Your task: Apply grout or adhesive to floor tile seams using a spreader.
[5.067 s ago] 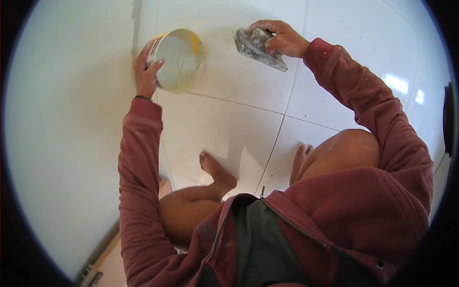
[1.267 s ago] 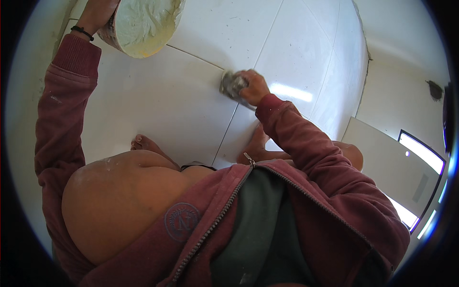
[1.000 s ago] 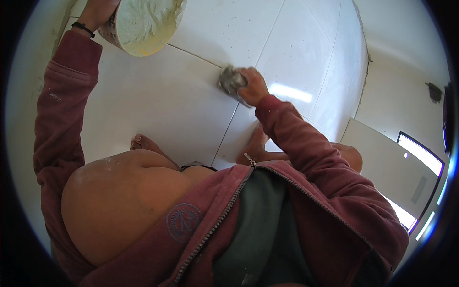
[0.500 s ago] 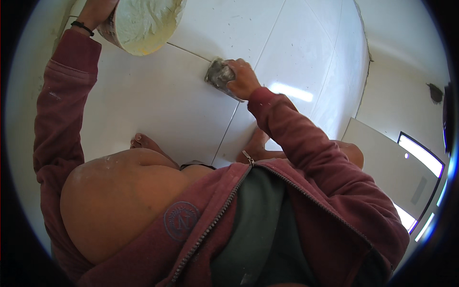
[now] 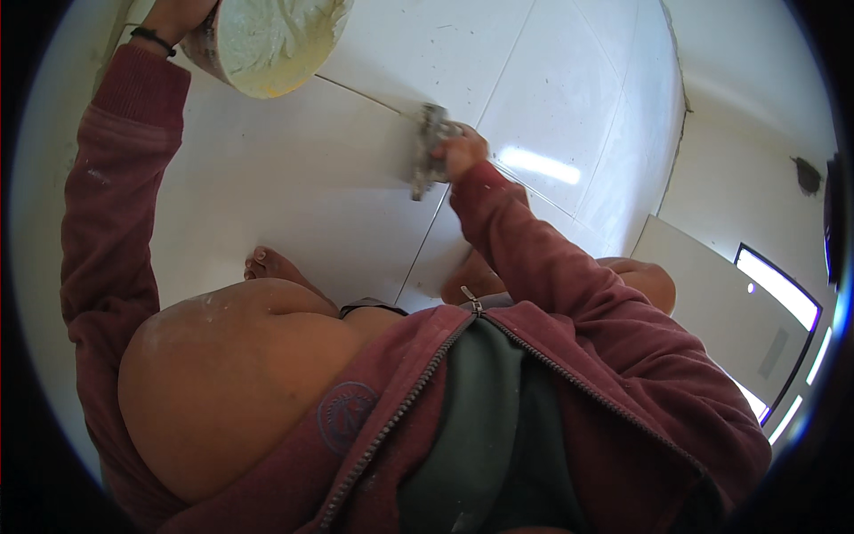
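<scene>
Now, left hand holds the tub, right hand grips the float, and one loose hold could spill paste!

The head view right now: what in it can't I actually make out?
In the head view:
Left hand: partly cut off by the top edge, so its hold on the bucket is unclear.
Bucket's far rim: cut off by that edge too.
Trowel: right hand covers its handle.
Trowel's underside: faces away, hiding any contact with the floor tiles.
</scene>
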